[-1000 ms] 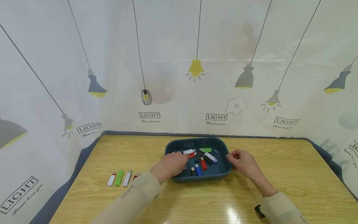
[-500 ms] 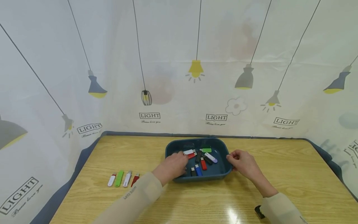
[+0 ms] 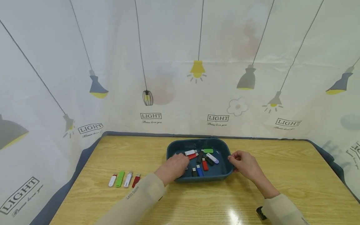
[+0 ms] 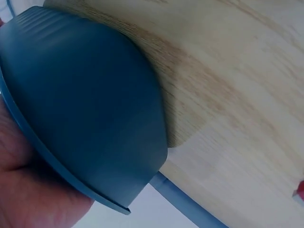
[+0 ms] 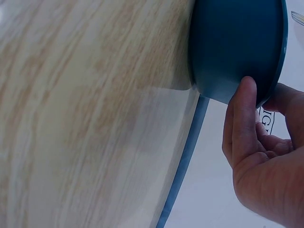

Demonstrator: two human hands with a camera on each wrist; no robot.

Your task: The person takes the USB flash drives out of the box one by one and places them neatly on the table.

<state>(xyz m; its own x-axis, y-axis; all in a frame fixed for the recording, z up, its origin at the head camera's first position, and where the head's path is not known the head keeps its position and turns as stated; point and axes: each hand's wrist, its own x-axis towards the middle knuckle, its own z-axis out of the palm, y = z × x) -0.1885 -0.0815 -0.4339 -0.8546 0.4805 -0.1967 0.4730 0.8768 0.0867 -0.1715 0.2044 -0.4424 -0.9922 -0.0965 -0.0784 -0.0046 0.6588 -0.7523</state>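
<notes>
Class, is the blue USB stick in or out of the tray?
In. The head view shows the blue USB stick inside the walls of the tray, beside a black stick.

Pale backdrop (image 3: 174, 40) lines far, left and right edges of wood-grain table (image 3: 295, 175), printed with hanging lamps (image 3: 197, 68), LIGHT lettering (image 3: 151, 116), flower outline (image 3: 237, 106), navy hem (image 3: 46, 211) below.

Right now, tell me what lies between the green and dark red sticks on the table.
The head view shows a white USB stick between the green stick and the dark red stick.
</notes>
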